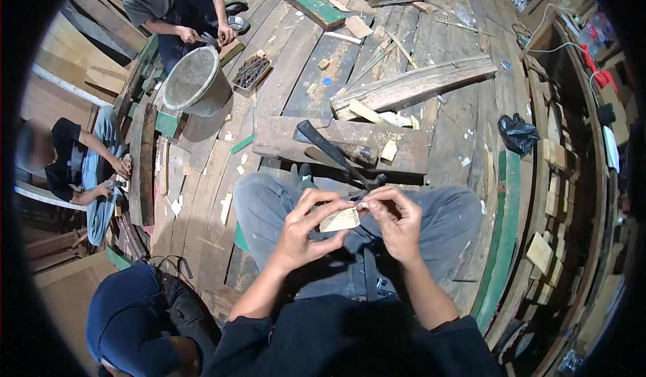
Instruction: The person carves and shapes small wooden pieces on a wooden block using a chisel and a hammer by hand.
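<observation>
Now the left hand (299, 234) pinches one wood block (340, 221) (right hand (398, 227): grip unclear).

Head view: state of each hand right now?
Left hand: grip closed, holding a small wooden piece.
Right hand: closed in a pinch at that piece's edge; whether it holds anything can't be told.

Small pale-yellow wooden block (336, 222), roughly rectangular, brownish marks near its upper edge. You hold it slightly tilted above your lap, between thumb and fingers of your left hand (304, 227); right end faces your right hand (397, 227).
</observation>
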A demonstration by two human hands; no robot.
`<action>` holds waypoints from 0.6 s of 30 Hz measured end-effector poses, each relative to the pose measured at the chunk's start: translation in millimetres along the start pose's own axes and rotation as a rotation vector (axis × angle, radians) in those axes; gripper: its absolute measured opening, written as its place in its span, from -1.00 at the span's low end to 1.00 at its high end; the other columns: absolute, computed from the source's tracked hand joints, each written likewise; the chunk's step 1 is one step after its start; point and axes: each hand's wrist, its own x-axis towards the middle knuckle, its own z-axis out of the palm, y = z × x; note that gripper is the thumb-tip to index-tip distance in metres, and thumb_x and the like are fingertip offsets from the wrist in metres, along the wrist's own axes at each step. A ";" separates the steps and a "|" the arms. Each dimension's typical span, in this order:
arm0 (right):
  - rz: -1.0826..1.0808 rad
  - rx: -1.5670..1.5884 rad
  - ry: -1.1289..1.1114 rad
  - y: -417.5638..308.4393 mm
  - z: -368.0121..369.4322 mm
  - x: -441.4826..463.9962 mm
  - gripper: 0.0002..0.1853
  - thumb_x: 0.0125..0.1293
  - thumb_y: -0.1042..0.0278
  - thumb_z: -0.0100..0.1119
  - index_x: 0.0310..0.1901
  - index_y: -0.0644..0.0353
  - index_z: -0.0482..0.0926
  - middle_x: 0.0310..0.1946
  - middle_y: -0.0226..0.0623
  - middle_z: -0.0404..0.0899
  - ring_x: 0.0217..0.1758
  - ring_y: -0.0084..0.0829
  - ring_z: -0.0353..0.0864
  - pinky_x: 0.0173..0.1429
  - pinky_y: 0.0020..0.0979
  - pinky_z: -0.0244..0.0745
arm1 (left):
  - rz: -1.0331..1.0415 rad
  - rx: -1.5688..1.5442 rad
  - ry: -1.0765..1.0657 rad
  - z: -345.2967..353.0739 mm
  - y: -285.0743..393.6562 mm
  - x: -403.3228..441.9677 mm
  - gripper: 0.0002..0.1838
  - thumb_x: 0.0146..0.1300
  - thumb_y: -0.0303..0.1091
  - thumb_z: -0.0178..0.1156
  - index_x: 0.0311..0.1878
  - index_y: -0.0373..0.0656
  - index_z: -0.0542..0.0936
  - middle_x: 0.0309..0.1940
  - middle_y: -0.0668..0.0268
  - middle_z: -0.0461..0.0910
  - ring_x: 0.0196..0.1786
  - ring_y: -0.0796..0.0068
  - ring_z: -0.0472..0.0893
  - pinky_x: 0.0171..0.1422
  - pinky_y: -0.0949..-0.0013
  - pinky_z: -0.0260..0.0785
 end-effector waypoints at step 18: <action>-0.308 -0.482 -0.136 -13.9 11.7 0.2 -0.60 0.07 0.53 0.41 0.02 0.20 0.66 -0.11 -0.17 0.64 -0.06 -0.23 0.65 0.03 -0.31 0.53 | -0.123 -0.049 0.116 2.5 -8.9 -11.6 -0.52 -0.10 -0.50 0.46 0.00 -0.20 0.66 -0.08 0.17 0.58 -0.05 0.22 0.59 0.03 0.29 0.46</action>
